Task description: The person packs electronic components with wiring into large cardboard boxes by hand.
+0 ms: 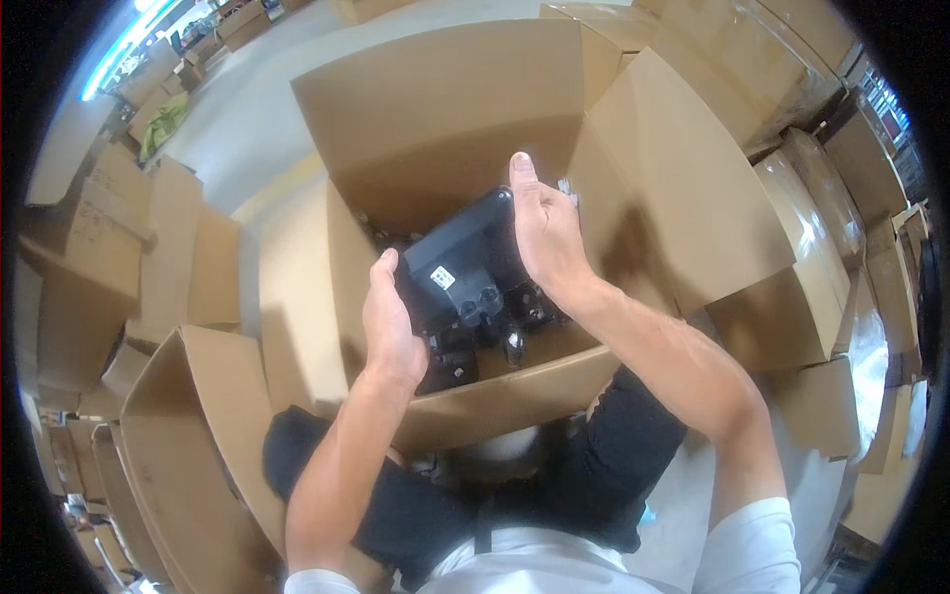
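Left fingers point(385, 292) and right fingers point(534, 203) clasp the black device point(450, 241) from opposite sides, over the open carton point(455, 79); if either grip slackens on that smooth surface, it could drop onto the dark parts point(458, 363) underneath!

Grey floor point(242, 114), pale yellow stripe point(282, 185), bright light point(126, 48) upper left

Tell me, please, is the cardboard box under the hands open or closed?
Open: the cardboard box has its top flaps spread outward, and dark items show inside.
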The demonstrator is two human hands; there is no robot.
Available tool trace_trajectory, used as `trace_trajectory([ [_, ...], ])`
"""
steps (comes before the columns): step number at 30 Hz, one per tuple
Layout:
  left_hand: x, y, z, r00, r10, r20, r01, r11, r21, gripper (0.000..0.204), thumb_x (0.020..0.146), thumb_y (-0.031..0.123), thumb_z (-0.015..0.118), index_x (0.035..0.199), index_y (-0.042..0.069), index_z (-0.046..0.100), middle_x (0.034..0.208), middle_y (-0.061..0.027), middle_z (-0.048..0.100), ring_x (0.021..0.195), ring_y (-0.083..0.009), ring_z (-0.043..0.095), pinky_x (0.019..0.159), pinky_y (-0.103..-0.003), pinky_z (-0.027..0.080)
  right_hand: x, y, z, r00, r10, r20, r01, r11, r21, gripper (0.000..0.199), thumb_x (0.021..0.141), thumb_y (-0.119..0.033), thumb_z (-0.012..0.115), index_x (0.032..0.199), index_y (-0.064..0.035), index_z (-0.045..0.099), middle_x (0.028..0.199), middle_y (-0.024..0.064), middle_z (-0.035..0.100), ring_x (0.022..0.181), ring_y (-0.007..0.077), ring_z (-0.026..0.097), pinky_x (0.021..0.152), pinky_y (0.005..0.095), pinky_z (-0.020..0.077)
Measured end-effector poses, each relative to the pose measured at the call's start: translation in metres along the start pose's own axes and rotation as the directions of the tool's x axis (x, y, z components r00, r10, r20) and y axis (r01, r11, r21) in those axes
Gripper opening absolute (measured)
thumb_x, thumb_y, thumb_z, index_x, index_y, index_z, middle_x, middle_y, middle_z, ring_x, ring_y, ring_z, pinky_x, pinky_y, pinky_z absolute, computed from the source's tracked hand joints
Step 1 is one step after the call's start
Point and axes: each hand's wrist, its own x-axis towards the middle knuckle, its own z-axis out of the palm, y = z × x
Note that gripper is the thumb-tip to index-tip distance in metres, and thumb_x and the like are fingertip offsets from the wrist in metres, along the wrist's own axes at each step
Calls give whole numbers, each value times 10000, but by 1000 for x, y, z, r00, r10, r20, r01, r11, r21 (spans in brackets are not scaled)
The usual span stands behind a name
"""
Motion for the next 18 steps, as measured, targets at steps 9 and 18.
trace_trajectory([
  [9,-8,7,-8,909,111,403,-235,933,273,499,870,167,815,1279,8,578,1176,-47,658,1091,-193,625,971,-355,509,20,7,-12,998,59,-27,-58,997,46,762,1012,-664,399,677,-22,635,662,47,600,645,177,508,665,349,448],
  [18,-12,55,-7,-121,237,964,-865,-501,15,400,771,48,716,1161,34,628,1196,-180,657,1115,-363,641,958,-471,518,21,-36,-40,580,385,718,-587,809,41,430,967,-424,669,1157,-39,671,1053,55,705,943,130,658,840,314,552],
])
